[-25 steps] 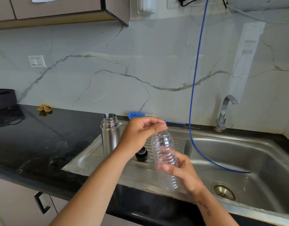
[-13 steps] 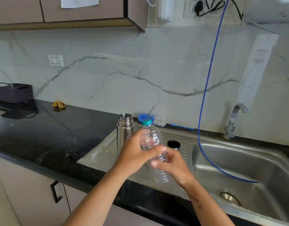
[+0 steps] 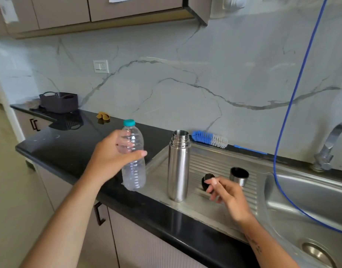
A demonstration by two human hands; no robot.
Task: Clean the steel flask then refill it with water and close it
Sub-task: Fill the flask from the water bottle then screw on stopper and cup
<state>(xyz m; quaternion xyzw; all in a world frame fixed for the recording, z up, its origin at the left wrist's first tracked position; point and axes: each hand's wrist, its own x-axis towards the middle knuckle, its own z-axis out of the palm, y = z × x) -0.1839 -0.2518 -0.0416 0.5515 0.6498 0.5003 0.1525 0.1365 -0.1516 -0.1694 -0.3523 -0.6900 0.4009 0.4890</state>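
So we've got the steel flask [image 3: 178,167] standing upright and uncapped on the ribbed draining board of the sink [image 3: 220,163], its threaded mouth open; we can't see inside, so whether there's any water in it is anyone's guess. Our left hand [image 3: 112,159] is wrapped around a clear plastic bottle [image 3: 133,157] with a teal cap [image 3: 129,122] on it, held up over the black counter [image 3: 69,147] just left of the flask. The plastic is see-through and a bit smeared, so we honestly can't tell how much is in it. Our right hand [image 3: 227,196] hovers over the draining board to the right of the flask, fingers loosely curled and holding nothing, also kind of blurry. It partly covers a small black stopper [image 3: 206,182], so only the upper left bit of that shows. Just behind sits the flask's cup lid [image 3: 238,176], mouth up, clear of the hand. A blue and white bottle brush [image 3: 209,139] lies along the back edge by the wall. A blue hose [image 3: 293,93] drops from above into the basin, top end cut off by the frame. The tap [image 3: 329,147] is clipped at the right edge, and the drain [image 3: 317,252] is only partly in shot. Far left there's a dark basket [image 3: 59,102], plus a small yellowish thing [image 3: 103,116] too tiny to identify.
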